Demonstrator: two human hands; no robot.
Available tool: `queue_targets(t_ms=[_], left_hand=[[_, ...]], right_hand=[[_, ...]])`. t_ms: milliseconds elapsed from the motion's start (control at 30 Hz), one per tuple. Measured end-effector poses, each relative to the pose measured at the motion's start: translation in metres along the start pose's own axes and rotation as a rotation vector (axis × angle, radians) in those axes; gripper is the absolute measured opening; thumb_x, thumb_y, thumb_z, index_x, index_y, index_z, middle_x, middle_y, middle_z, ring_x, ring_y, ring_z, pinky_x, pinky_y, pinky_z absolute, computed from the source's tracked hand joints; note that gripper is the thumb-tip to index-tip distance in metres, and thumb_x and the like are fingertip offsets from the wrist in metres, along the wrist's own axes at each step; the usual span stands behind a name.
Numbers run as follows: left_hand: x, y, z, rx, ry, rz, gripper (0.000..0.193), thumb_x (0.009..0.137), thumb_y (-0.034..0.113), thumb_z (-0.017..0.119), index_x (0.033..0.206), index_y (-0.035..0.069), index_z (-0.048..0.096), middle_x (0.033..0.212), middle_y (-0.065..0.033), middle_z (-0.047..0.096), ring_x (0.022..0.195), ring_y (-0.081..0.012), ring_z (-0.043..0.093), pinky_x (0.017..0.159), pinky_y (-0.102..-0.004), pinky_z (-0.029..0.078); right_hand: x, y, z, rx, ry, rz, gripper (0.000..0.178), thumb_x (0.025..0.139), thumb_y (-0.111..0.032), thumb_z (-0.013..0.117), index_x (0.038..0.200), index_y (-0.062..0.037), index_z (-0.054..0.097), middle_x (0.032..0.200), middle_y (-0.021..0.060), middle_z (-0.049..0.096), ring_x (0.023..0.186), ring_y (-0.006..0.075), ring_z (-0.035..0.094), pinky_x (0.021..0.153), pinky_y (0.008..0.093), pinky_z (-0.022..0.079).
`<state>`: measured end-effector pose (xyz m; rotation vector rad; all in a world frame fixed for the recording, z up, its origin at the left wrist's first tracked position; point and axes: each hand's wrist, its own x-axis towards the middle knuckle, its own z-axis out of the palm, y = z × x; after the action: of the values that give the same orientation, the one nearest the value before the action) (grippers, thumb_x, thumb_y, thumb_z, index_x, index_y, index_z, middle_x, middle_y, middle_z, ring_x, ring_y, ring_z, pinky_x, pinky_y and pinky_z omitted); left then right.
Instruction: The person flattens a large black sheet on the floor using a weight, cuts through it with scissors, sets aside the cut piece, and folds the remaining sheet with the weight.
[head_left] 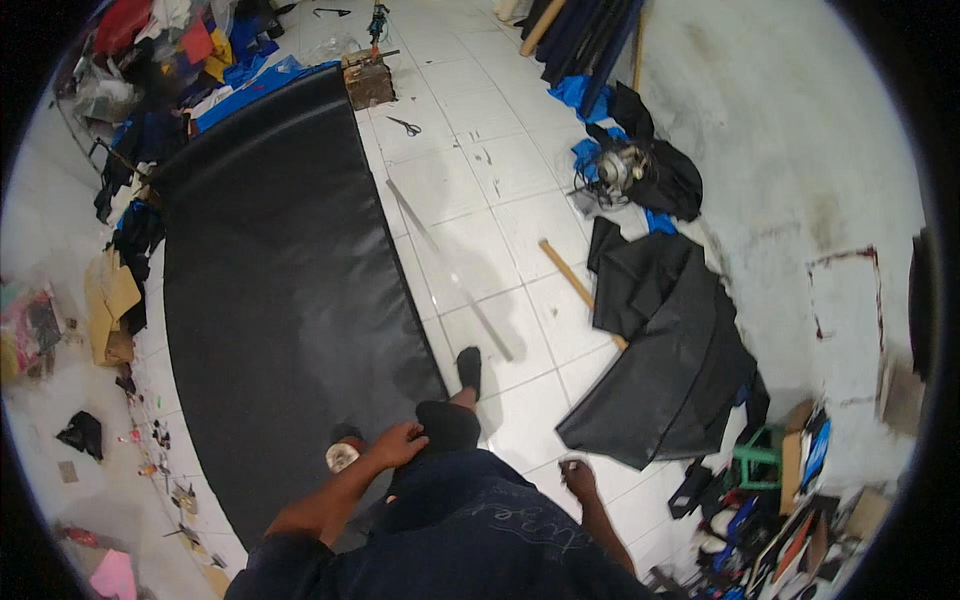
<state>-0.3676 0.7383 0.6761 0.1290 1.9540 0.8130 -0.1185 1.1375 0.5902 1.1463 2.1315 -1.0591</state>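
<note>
The long black sheet lay flat on the white tiled floor, its long axis running from near the person's feet away toward the far end of the room, where a small wooden box stood just beyond its far corner. The left hand rested on the person's raised knee at the near edge of the sheet, fingers loosely curled and gripping nothing I could make out. The right hand hung low over bare tile, fingers bent inward; whether it pinched anything, I could not tell. A long pale strip lay beside the sheet, nearly parallel to it. Flattened brown cardboard sat against the sheet's left side, and black scissors lay farther off
</note>
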Motion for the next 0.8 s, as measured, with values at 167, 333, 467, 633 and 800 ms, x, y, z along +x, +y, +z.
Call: queue_targets(t_ms=[167, 333, 467, 633, 800], left_hand=[[0.116, 0.108, -0.077, 0.242, 0.042, 0.348, 0.052, 0.087, 0.037, 0.064, 0.123, 0.001, 0.058, 0.117, -0.0230, 0.061, 0.111, -0.0377, 0.058, 0.096, -0.0441, 0.046], [0.254, 0.257, -0.169, 0.058, 0.249, 0.381, 0.047, 0.088, 0.036, 0.067, 0.121, 0.004, 0.061, 0.114, -0.0186, 0.061, 0.098, -0.0305, 0.063, 0.087, -0.0405, 0.051], [0.304, 0.259, -0.234, -0.193, 0.463, 0.257, 0.047, 0.088, 0.036, 0.065, 0.119, 0.001, 0.060, 0.113, -0.0217, 0.064, 0.106, -0.0329, 0.062, 0.092, -0.0402, 0.049], [0.354, 0.127, -0.236, -0.164, 0.649, -0.215, 0.050, 0.086, 0.041, 0.065, 0.115, 0.001, 0.064, 0.113, -0.0237, 0.065, 0.106, -0.0378, 0.063, 0.091, -0.0461, 0.049], [0.356, 0.054, -0.182, -0.260, 0.590, -0.499, 0.050, 0.081, 0.043, 0.065, 0.106, -0.001, 0.070, 0.114, -0.0260, 0.065, 0.107, -0.0420, 0.062, 0.092, -0.0490, 0.049]], right_hand=[[0.009, -0.018, -0.062, 0.208, -0.101, 0.275, 0.040, 0.087, -0.033, 0.073, 0.107, -0.0003, 0.062, 0.075, 0.0106, 0.067, 0.055, 0.0150, 0.061, 0.046, 0.0297, 0.049], [0.057, 0.119, -0.082, 0.665, 0.008, 0.373, 0.034, 0.095, -0.033, 0.062, 0.102, 0.0002, 0.061, 0.075, 0.0121, 0.063, 0.060, 0.0236, 0.062, 0.058, 0.0442, 0.054], [0.188, -0.043, -0.134, 0.364, -0.143, 0.269, 0.035, 0.096, -0.033, 0.059, 0.109, -0.0007, 0.060, 0.081, 0.0126, 0.064, 0.068, 0.0244, 0.063, 0.063, 0.0456, 0.054], [0.361, -0.270, -0.273, -0.101, -0.191, 0.089, 0.038, 0.098, -0.034, 0.055, 0.118, -0.0018, 0.059, 0.089, 0.0132, 0.066, 0.079, 0.0256, 0.065, 0.069, 0.0474, 0.055], [0.543, -0.481, -0.422, -0.055, -0.083, -0.080, 0.024, 0.095, -0.027, 0.060, 0.099, -0.0037, 0.063, 0.080, 0.0117, 0.065, 0.069, 0.0210, 0.062, 0.059, 0.0397, 0.052]])
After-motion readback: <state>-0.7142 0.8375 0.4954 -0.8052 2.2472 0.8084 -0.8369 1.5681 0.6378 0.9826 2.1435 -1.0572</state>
